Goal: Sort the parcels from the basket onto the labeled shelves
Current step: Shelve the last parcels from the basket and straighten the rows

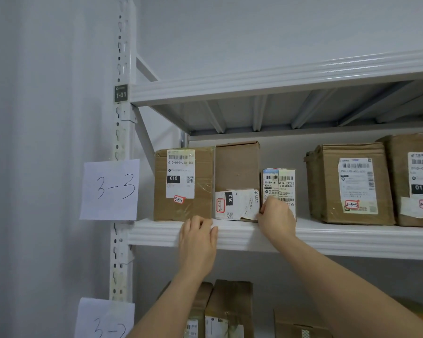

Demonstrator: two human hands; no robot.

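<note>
On the shelf (327,234) marked by the paper sign "3-3" (109,189), a row of parcels is standing upright along the front edge. The right hand (276,219) is reaching up and curling its fingers against the lower left corner of the small label-covered parcel (280,185), which is sitting between the brown box tagged 3-3-2 (237,181) and the carton tagged 3-3-5 (349,184); the palm is hiding the parcel's base, so whether the thumb is closing a full pinch cannot be told. The left hand (198,236) is resting over the shelf lip with fingers relaxed, fingertips touching the bottom front edge of the box tagged 3-3-1 (183,184), gripping nothing.

Judgement: the placing step appears to be in hand, the small parcel being seated or squared in its slot. Next move probably calls for nudging it flush with its neighbour on the left, keeping it upright, since it is narrow and could tip into the open gap on its right. More parcels are showing on the shelf below, beside the sign "3-2" (105,320).
</note>
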